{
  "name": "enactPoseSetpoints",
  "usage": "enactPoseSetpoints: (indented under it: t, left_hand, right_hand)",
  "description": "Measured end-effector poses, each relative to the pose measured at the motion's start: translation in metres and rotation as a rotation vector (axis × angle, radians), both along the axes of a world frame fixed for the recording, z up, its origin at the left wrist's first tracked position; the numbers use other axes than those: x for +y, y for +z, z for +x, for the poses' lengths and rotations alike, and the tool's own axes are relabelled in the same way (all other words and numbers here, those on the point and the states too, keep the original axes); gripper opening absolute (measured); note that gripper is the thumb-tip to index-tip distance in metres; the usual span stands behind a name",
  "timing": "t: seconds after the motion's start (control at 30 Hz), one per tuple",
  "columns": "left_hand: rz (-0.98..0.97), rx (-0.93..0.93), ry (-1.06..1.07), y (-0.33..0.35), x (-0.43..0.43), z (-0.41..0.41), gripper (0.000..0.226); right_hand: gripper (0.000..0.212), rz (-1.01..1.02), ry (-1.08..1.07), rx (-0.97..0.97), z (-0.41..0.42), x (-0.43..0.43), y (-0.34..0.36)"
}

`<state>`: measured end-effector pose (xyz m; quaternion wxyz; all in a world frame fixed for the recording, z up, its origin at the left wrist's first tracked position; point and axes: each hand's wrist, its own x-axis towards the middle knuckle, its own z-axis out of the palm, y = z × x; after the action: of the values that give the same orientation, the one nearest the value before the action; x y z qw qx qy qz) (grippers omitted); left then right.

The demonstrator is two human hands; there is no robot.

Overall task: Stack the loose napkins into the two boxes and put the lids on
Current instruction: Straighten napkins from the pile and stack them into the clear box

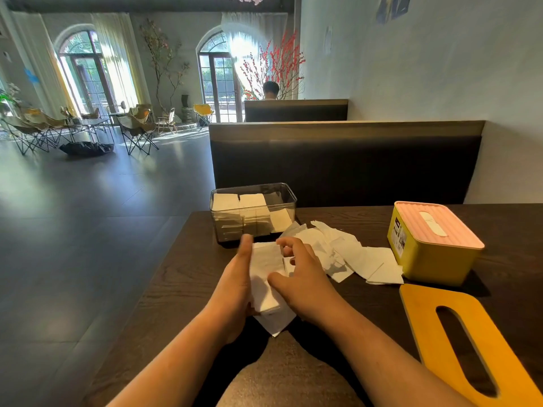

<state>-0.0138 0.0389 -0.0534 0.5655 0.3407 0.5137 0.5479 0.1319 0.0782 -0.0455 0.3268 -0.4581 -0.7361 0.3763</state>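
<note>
A small stack of white napkins is held between my two hands above the near table edge. My left hand lies flat along its left side, fingers straight. My right hand curls over its right side, thumb pressing on the top sheet. Behind them a clear open box holds rows of stacked napkins. Loose napkins lie spread to the right of my hands. A yellow box with a pink slotted lid on it stands at the right. A yellow slotted lid lies flat near the front right.
The dark wooden table ends at its left edge beside open floor. A dark padded booth back rises behind the table. A pale wall runs along the right. A person sits in the booth beyond.
</note>
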Motion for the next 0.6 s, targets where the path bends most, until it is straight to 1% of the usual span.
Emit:
enactPoseSetpoints:
  t: [0.03,0.1,0.17,0.2,0.23,0.27,0.33,0.37,0.5,0.57,0.6]
  left_hand:
    - [0.029,0.024,-0.033,0.000,0.000,-0.001,0.053]
    - [0.047,0.050,-0.030,-0.003,0.001,-0.004,0.038]
    - [0.048,0.008,0.075,-0.004,0.004,-0.011,0.034]
    - [0.051,-0.025,0.133,-0.001,0.004,-0.015,0.033]
    - [0.056,-0.054,0.183,0.003,0.004,-0.019,0.032]
    - [0.059,-0.070,0.229,0.006,0.004,-0.025,0.032]
    - [0.062,-0.073,0.307,0.011,0.005,-0.035,0.035]
    - [0.067,-0.067,0.342,0.013,0.006,-0.038,0.037]
    - [0.028,-0.065,0.434,0.015,0.006,-0.041,0.037]
    - [-0.024,-0.069,0.457,0.013,0.007,-0.044,0.037]
    - [-0.053,-0.072,0.460,0.012,0.008,-0.045,0.039]
  right_hand:
    - [0.058,-0.030,0.009,0.035,0.000,0.001,0.000]
    - [0.048,-0.077,-0.001,0.130,0.001,0.002,0.002]
    - [0.032,-0.070,-0.078,0.188,0.004,0.005,0.005]
    - [0.026,-0.041,-0.112,0.156,0.006,0.007,0.005]
    - [0.023,-0.003,-0.122,0.067,0.007,0.009,0.005]
    - [0.023,0.036,-0.104,-0.067,0.009,0.010,0.004]
    - [0.031,0.092,-0.029,-0.342,0.010,0.008,0.002]
    - [0.037,0.107,0.006,-0.437,0.010,0.006,0.001]
    - [0.055,0.179,0.108,-0.647,0.005,-0.004,0.004]
    - [0.058,0.216,0.124,-0.687,0.003,-0.006,0.004]
    - [0.055,0.207,0.133,-0.699,0.003,-0.006,0.005]
